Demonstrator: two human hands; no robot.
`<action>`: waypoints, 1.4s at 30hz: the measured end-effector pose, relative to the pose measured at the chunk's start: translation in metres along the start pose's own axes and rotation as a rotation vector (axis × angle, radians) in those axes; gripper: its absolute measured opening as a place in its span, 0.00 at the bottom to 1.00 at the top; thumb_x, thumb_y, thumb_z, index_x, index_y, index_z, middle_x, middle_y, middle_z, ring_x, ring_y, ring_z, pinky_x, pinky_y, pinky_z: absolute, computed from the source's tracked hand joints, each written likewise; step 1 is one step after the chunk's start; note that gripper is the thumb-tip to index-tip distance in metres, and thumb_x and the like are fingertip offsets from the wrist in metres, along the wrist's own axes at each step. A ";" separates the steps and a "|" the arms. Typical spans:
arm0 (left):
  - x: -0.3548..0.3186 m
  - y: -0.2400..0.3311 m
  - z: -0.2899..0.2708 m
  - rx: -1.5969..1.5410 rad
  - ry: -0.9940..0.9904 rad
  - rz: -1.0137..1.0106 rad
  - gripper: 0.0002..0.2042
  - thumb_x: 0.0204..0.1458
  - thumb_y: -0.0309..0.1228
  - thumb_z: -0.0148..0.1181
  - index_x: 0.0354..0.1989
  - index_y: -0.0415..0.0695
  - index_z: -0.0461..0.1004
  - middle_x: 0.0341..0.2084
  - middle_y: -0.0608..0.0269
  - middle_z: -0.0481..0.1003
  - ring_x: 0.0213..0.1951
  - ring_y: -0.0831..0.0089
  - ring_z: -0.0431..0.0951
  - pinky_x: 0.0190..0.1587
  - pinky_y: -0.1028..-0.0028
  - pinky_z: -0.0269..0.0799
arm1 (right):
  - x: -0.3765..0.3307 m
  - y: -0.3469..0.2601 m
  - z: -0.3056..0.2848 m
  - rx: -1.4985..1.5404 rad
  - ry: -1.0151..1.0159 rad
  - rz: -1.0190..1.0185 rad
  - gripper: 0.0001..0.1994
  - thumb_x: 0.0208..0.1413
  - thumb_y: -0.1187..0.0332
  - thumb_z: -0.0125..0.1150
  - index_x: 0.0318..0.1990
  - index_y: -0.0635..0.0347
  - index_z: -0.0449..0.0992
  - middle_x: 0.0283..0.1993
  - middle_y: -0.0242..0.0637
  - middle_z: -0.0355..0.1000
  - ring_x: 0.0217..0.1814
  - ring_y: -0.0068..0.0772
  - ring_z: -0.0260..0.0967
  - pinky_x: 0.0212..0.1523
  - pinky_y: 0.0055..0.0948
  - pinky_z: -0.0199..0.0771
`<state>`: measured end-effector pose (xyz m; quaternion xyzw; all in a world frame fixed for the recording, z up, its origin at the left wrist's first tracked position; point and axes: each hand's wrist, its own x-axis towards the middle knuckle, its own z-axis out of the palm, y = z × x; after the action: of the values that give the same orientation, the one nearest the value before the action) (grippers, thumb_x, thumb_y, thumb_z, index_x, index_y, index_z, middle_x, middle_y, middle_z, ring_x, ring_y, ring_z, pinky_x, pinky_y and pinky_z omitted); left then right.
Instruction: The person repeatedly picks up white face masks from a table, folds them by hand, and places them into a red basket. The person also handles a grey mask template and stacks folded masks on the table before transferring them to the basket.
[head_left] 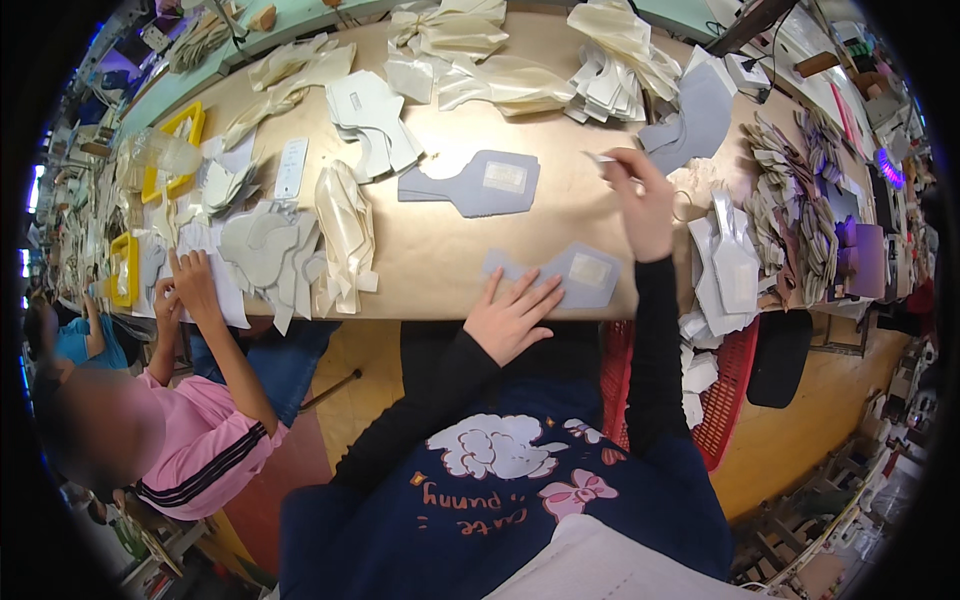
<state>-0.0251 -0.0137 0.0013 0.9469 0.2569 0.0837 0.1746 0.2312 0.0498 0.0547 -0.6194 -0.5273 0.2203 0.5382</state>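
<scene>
My left hand (513, 318) lies with fingers spread on a flat grey cut piece (605, 290) at the table's near edge, pressing its narrow end. A cream rectangular patch (589, 268) sits on the wide end of that piece. My right hand (642, 195) is raised to the right of the middle, its thumb and fingers pinching a small white scrap (597, 157), whose kind I cannot make out. Farther off lies a small stack of similar grey pieces (450, 187), the top one bearing a cream patch (504, 177).
Grey curved pieces (702, 115) and glossy cream bundles (510, 82) line the far side. White pieces (735, 270) pile at the right edge, above a red basket (728, 400). At left, a co-worker in a pink shirt (195, 440) works beside grey pieces (268, 250) and yellow trays (125, 270).
</scene>
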 end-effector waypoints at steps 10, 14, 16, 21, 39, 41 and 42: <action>-0.009 -0.039 -0.022 -0.109 0.494 -0.136 0.17 0.50 0.30 0.68 0.50 0.50 0.81 0.32 0.68 0.72 0.37 0.66 0.72 0.43 0.66 0.64 | -0.054 -0.092 -0.051 0.137 -0.229 0.698 0.07 0.63 0.70 0.63 0.38 0.67 0.80 0.24 0.29 0.73 0.18 0.10 0.60 0.18 0.16 0.52; -0.015 -0.044 -0.018 -0.078 0.423 -0.219 0.15 0.52 0.31 0.67 0.49 0.53 0.81 0.29 0.70 0.70 0.34 0.71 0.72 0.39 0.68 0.63 | -0.059 -0.071 0.006 0.103 -0.493 0.789 0.10 0.63 0.67 0.63 0.36 0.67 0.80 0.21 0.27 0.72 0.18 0.12 0.61 0.17 0.17 0.54; -0.014 -0.044 -0.015 -0.074 0.405 -0.230 0.14 0.52 0.32 0.67 0.49 0.54 0.81 0.28 0.71 0.69 0.33 0.72 0.71 0.37 0.69 0.61 | -0.058 -0.056 0.028 0.037 -0.651 0.786 0.10 0.64 0.65 0.62 0.37 0.65 0.80 0.19 0.24 0.69 0.12 0.10 0.55 0.13 0.17 0.48; -0.011 -0.046 -0.011 -0.037 0.431 -0.228 0.13 0.51 0.32 0.68 0.46 0.53 0.82 0.26 0.72 0.68 0.30 0.72 0.70 0.34 0.69 0.61 | -0.057 -0.027 0.068 0.126 -0.549 0.813 0.10 0.63 0.66 0.64 0.38 0.65 0.80 0.19 0.25 0.70 0.13 0.11 0.55 0.13 0.19 0.50; -0.010 -0.046 -0.011 -0.009 0.432 -0.247 0.15 0.48 0.30 0.69 0.46 0.53 0.83 0.24 0.72 0.67 0.28 0.72 0.69 0.31 0.70 0.62 | -0.057 -0.024 0.076 0.039 -0.494 0.831 0.10 0.58 0.66 0.68 0.34 0.67 0.81 0.17 0.27 0.70 0.13 0.12 0.56 0.13 0.20 0.50; -0.010 -0.046 -0.010 -0.007 0.430 -0.249 0.15 0.48 0.30 0.69 0.47 0.53 0.83 0.24 0.71 0.67 0.27 0.72 0.69 0.31 0.69 0.63 | -0.058 -0.023 0.077 0.042 -0.489 0.815 0.11 0.58 0.66 0.69 0.34 0.67 0.81 0.17 0.28 0.70 0.14 0.12 0.57 0.14 0.20 0.51; -0.010 -0.046 -0.010 -0.001 0.430 -0.250 0.16 0.48 0.30 0.69 0.47 0.52 0.82 0.24 0.70 0.67 0.27 0.71 0.69 0.31 0.69 0.63 | -0.058 -0.023 0.077 0.027 -0.490 0.816 0.11 0.58 0.66 0.69 0.34 0.67 0.81 0.17 0.28 0.70 0.14 0.12 0.57 0.15 0.20 0.51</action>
<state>-0.0574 0.0208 -0.0071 0.8680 0.4034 0.2612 0.1251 0.1370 0.0286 0.0333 -0.6987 -0.3495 0.5603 0.2753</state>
